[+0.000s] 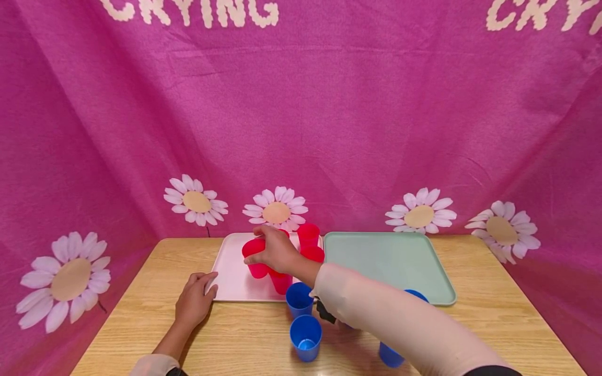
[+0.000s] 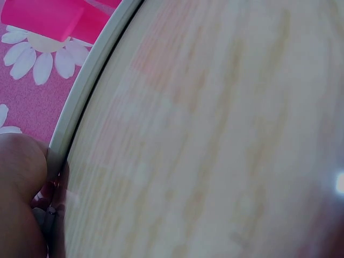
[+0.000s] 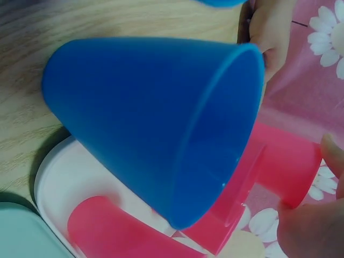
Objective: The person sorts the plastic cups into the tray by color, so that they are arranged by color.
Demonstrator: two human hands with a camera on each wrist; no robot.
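Glossy plastic red cups point(image 1: 256, 256) & blue cups point(image 1: 305, 337), smooth pink tray point(image 1: 230, 282), wood-grain table point(image 1: 235, 339), matt cloth backdrop point(image 1: 329, 115).

Two trays are set side by side at the back of the counter point(image 1: 494, 313), the left tray point(image 1: 230, 271) touching the right tray point(image 1: 390, 261). A cluster of cups point(image 1: 308, 235) stands on the left tray. Further cups point(image 1: 305, 337) are placed on the counter before the trays.

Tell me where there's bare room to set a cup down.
The green tray is bare throughout. The pink tray is free at its front left, by the left hand; its middle is crowded with red cups under the right hand. Blue cups crowd the table's front centre.
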